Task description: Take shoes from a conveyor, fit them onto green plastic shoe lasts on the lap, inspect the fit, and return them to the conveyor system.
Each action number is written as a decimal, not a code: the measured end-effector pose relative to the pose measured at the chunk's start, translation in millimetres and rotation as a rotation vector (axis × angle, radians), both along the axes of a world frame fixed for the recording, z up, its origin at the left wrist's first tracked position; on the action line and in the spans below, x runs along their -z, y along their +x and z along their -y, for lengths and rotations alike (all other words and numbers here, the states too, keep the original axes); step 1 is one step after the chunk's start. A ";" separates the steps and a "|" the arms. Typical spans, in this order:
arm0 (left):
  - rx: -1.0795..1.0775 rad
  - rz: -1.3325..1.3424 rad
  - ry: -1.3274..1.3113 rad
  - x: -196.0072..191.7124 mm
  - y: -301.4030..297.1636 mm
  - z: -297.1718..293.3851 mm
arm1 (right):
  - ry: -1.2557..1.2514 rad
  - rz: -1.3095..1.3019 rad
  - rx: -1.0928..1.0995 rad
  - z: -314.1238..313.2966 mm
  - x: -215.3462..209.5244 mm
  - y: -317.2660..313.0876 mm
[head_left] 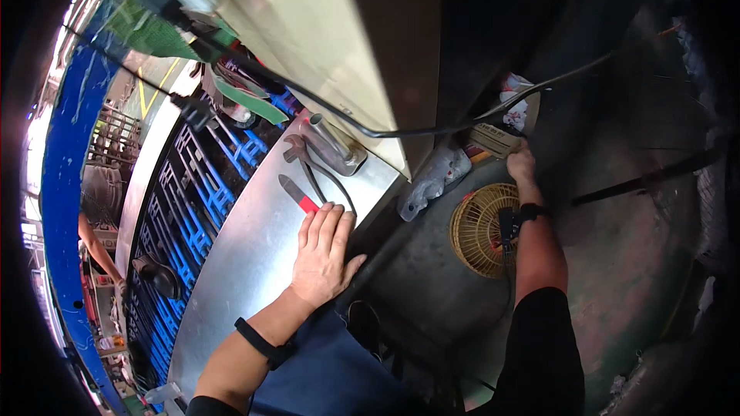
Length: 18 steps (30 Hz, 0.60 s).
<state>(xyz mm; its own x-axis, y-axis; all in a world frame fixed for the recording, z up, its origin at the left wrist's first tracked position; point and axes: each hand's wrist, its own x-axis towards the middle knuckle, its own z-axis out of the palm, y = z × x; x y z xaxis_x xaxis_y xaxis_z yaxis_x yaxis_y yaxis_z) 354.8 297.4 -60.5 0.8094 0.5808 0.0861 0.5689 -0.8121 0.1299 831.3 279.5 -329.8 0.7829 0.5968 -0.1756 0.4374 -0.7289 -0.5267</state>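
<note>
My left hand (324, 253) lies flat on the metal tabletop (239, 262), fingers stretched out and holding nothing. Its fingertips touch or nearly touch a flat, pointed grey tool with a red end (297, 194). Just beyond are dark-handled pincers (310, 169), beside a metal block with a short tube (333, 142). Low on the right, my right hand (522, 163) reaches past the table edge and grips the end of a small brown cardboard box (493, 140). Its fingertips are partly hidden.
A round yellow wicker basket (469, 235) stands below my right forearm. Clear plastic bags (435, 181) lie by the box. A black cable (370, 134) crosses ahead of a cream machine panel (324, 38). At left are blue and black parts (204, 200) and another person's arm (99, 250).
</note>
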 end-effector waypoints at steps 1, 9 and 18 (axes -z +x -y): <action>0.000 -0.011 0.001 0.6 5.0 0.2 | -0.073 0.156 -0.036 -3.7 -10.1 -0.4; 0.010 -0.161 -0.039 -0.7 16.1 -1.9 | -0.225 0.230 -0.130 -37.4 -5.2 27.6; 0.013 -0.152 -0.074 0.5 16.1 -3.5 | -0.405 0.227 -0.311 -37.7 2.1 47.5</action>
<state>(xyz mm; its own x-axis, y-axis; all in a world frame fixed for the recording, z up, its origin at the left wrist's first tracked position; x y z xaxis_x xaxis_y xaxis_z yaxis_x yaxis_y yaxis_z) 370.9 300.9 -61.1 0.8176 0.5702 -0.0804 0.5758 -0.8110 0.1032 878.8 317.3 -331.9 0.6260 0.7255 -0.2861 0.7337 -0.6722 -0.0992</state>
